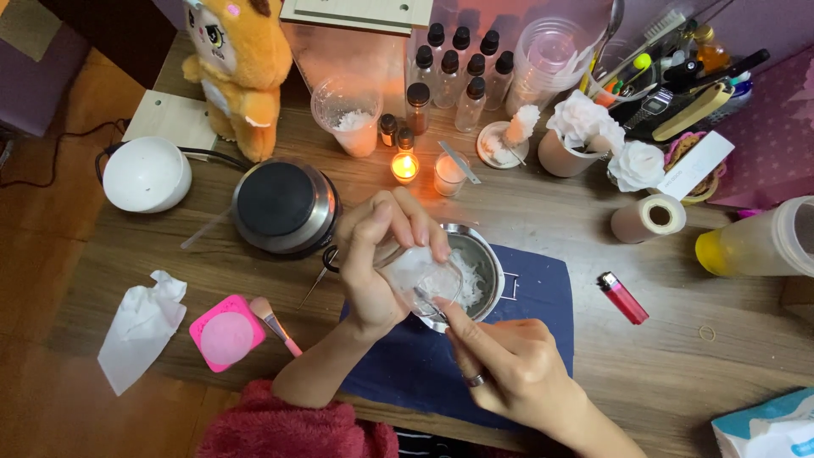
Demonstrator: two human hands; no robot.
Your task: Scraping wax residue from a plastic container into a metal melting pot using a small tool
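Left hand [379, 254]: bare, no ring seen, forearm uncovered up to fuzzy dark-pink sleeve [288, 428] bunched at 7 o'clock of frame. Right hand [509, 365]: bare, silver ring [475, 380] on one finger, wrist bare, no sleeve visible. Nails short, unpainted.

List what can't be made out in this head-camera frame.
- Thin tool in the right hand: tip lost inside the glass jar.
- Jar contents: hidden by the left hand and glare.
- Metal bowl: near side covered by the jar.
- Yellow-bottomed bottle: cut off by the right edge.
- Bottles at the back: too small to tell contents.
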